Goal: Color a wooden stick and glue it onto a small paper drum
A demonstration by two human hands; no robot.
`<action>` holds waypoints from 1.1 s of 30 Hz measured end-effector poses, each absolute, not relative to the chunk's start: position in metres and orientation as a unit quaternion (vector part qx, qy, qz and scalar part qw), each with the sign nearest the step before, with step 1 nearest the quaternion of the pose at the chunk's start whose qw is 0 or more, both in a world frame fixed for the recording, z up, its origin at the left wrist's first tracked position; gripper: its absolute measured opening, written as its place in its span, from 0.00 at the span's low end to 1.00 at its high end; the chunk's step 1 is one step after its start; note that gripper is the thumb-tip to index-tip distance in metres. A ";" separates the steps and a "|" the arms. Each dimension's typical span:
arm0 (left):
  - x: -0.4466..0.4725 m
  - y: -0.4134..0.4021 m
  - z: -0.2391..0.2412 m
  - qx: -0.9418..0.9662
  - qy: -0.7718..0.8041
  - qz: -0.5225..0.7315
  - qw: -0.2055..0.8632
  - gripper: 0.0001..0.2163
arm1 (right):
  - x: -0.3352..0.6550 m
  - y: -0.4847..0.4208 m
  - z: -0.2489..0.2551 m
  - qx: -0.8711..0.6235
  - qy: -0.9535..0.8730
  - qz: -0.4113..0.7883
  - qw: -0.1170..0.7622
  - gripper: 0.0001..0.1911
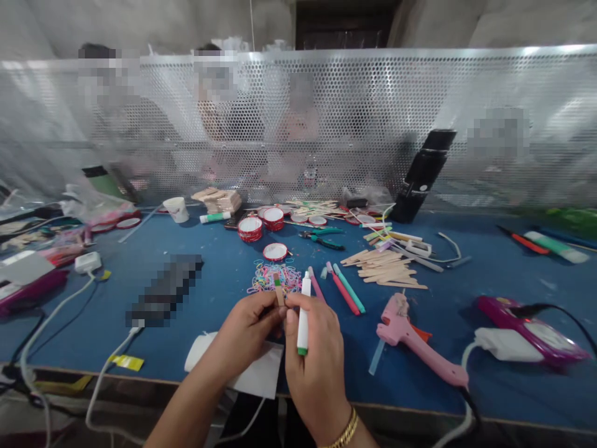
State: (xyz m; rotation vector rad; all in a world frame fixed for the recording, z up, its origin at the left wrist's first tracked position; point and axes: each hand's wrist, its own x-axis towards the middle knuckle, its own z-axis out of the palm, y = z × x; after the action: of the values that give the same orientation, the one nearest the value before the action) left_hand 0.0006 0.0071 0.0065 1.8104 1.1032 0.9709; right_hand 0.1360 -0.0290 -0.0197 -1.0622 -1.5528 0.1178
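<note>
My left hand (247, 333) pinches a short wooden craft stick (278, 291) upright, its tip coloured green. My right hand (317, 358) is closed around a white marker (304, 314) with a green end, its tip touching the stick. Both hands hover over the near edge of the blue table (219, 274), just above a white sheet of paper (261, 373). Right behind the stick lies a heap of coloured rubber bands (275, 277).
A pink glue gun (415, 342) lies to the right, with several markers (345, 287) and a pile of plain craft sticks (385, 267) beyond. Red-rimmed lids (261, 227), pliers (321, 238), a white cup (177, 210), cables and chargers surround them. Other people sit behind a perforated metal screen (354, 112).
</note>
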 end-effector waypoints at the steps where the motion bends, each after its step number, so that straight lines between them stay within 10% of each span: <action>1: 0.001 0.006 0.007 0.710 0.436 0.386 0.395 0.12 | 0.136 -0.029 -0.020 -0.453 -0.667 0.057 0.589 0.11; 33: -0.002 0.009 0.006 0.749 0.424 0.370 0.349 0.11 | 0.124 0.004 -0.011 -0.503 -0.625 0.119 0.585 0.12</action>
State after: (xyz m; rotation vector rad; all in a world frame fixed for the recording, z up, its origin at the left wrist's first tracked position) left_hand -0.0017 0.0086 0.0061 1.9420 1.0996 0.9598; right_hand 0.1244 0.0035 -0.0112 -1.1730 -1.4585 0.2784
